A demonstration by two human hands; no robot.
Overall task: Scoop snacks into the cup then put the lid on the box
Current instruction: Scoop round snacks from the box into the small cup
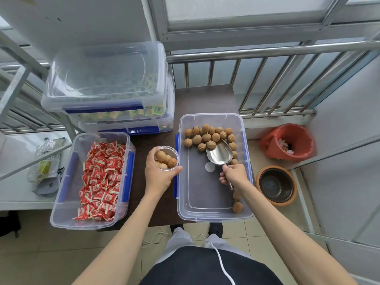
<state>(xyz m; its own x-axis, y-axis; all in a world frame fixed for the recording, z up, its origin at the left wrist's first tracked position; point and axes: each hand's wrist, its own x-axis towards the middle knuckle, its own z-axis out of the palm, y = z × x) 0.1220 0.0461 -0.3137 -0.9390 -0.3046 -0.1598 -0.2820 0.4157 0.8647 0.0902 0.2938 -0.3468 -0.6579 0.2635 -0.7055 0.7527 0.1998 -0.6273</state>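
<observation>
A clear plastic box point(213, 214) with blue clips stands open on the dark table, with walnuts point(207, 136) heaped at its far end and a few along its right wall. My right hand point(233, 173) grips the handle of a metal scoop point(219, 155); the empty bowl of the scoop lies inside the box next to the heap. My left hand point(157, 174) holds a clear cup point(166, 158) just left of the box, with several walnuts in it. A clear lid point(102, 79) lies on top of the stacked boxes at the back left.
An open box of red-wrapped candies point(98, 177) stands at the left. Two stacked boxes of green packets point(123, 116) are behind it. On the floor to the right are a bin with a red bag point(287, 142) and an orange-rimmed bowl point(276, 185). A metal railing runs behind the table.
</observation>
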